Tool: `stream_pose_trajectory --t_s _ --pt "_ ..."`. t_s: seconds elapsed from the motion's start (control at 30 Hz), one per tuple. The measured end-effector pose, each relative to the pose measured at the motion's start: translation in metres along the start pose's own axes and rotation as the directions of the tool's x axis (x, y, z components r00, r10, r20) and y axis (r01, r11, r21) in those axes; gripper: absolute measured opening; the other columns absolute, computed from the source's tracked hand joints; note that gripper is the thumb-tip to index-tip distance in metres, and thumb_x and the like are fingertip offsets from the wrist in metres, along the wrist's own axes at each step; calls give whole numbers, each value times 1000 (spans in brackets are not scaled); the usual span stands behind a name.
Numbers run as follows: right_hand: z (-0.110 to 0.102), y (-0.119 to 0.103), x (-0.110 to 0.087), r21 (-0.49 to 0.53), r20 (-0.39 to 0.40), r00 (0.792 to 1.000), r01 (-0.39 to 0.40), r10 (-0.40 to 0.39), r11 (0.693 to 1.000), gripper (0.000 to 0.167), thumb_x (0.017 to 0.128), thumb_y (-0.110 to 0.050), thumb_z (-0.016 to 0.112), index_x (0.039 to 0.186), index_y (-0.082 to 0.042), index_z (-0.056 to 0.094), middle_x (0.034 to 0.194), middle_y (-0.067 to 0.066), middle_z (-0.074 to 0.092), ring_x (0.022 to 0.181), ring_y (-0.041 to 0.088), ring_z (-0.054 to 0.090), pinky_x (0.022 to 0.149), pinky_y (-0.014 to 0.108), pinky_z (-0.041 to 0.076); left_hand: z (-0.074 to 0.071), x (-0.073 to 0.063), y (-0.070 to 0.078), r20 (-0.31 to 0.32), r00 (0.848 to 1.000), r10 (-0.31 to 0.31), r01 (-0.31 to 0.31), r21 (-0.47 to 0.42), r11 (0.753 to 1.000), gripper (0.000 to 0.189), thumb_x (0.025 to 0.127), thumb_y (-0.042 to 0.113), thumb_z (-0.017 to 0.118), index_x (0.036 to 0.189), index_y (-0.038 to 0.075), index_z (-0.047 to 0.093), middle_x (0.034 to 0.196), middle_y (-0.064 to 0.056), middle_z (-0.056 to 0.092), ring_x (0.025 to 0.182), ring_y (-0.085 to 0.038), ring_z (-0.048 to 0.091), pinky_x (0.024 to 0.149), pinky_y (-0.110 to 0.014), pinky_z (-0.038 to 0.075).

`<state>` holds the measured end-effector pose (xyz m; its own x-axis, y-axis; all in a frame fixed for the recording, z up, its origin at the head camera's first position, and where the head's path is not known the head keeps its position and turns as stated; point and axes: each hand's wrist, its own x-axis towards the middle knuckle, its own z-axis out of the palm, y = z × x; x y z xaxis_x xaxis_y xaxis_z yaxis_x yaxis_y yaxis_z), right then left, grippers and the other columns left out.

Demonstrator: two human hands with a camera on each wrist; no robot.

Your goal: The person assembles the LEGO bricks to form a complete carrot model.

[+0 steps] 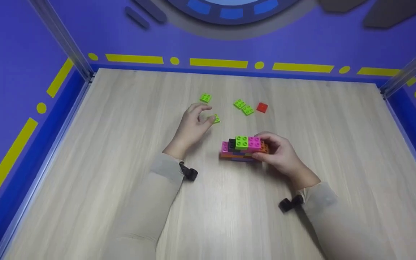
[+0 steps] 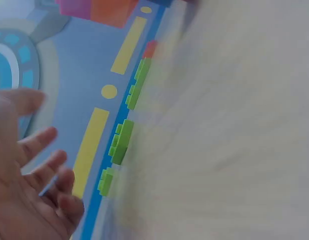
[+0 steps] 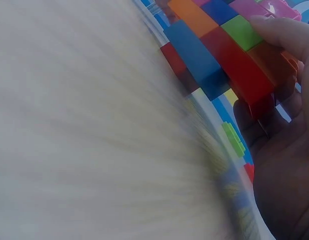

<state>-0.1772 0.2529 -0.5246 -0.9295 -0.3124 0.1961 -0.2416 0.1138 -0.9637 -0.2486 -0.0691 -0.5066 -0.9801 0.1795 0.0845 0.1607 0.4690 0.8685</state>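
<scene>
My right hand [image 1: 280, 153] grips the right end of a built block of toy bricks [image 1: 242, 143], thumb at the front and fingers behind. Green and pink bricks top it, with black, orange and purple ones around and below. From the right wrist view, the block's underside shows blue [image 3: 197, 60] and red [image 3: 239, 70] bricks beside my thumb. My left hand [image 1: 193, 124] is empty, its thumb and fingers apart over a green brick [image 1: 216, 118] that the thumb partly covers. In the left wrist view, the spread fingers [image 2: 39, 145] appear off to the side of the green bricks [image 2: 122, 142].
Farther back on the wooden table [image 1: 121, 119] lie a single green brick [image 1: 205, 98], a pair of green bricks [image 1: 243, 107] end to end, and a red brick [image 1: 262, 107]. Blue panels [image 1: 222, 47] with yellow marks wall the table's back and sides.
</scene>
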Motion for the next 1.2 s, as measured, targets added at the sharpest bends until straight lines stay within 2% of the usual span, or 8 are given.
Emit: stream_pose_trajectory --t_s 0.07,0.17,0.27,0.4,0.53,0.8,1.03,1.2 --pt "0 0 1 -1 -2 1000 -4 4 1000 47 85 18 83 130 14 69 121 -9 78 114 9 73 105 21 55 0 2 -3 -6 1000 -11 11 54 998 49 111 34 71 155 13 65 172 -10 53 151 -33 52 128 -47 46" --pt "0 -1 2 -6 -5 1000 -9 9 1000 47 85 18 84 130 14 69 122 -9 78 116 9 73 107 22 55 0 3 -7 -4 999 -33 33 135 990 52 110 35 74 156 14 65 171 -9 55 153 -34 46 133 -48 41" --pt "0 -2 2 -6 -4 1000 -15 15 1000 48 85 17 84 130 15 69 123 -10 79 116 9 73 108 22 55 2 4 -9 23 999 -45 39 227 973 56 109 37 75 159 14 64 172 -6 55 148 -33 46 130 -47 41" --pt "0 -2 2 1 -4 1000 -16 16 1000 48 85 18 84 130 15 69 122 -10 79 116 8 73 107 22 55 2 4 -9 54 998 -42 20 356 934 57 108 41 75 158 16 66 174 -3 55 144 -32 48 124 -48 41" --pt "0 -2 2 15 -5 1000 -21 22 1000 48 85 18 84 130 15 69 121 -10 78 114 8 72 105 21 55 2 3 -8 29 999 -32 17 417 909 51 106 41 78 151 18 74 170 -1 60 138 -31 51 118 -48 42" --pt "1 0 2 12 -4 1000 -29 29 1000 47 85 17 84 130 13 70 122 -11 78 115 9 72 107 22 54 1 1 -11 -56 998 -28 50 429 902 45 94 44 93 129 18 83 151 0 71 134 -27 55 118 -46 44" --pt "0 0 2 1 2 999 -41 41 999 49 86 16 85 132 14 69 122 -10 79 116 9 73 107 22 55 3 0 -10 -74 995 -61 84 360 929 35 95 39 93 121 17 84 125 2 82 117 -23 60 108 -41 51" --pt "0 1 0 -10 -7 999 -45 45 999 47 86 15 85 131 12 70 122 -10 79 116 9 73 107 21 55 5 0 -8 -67 994 -81 96 280 955 34 96 36 92 122 18 83 121 0 79 117 -21 62 107 -40 55"
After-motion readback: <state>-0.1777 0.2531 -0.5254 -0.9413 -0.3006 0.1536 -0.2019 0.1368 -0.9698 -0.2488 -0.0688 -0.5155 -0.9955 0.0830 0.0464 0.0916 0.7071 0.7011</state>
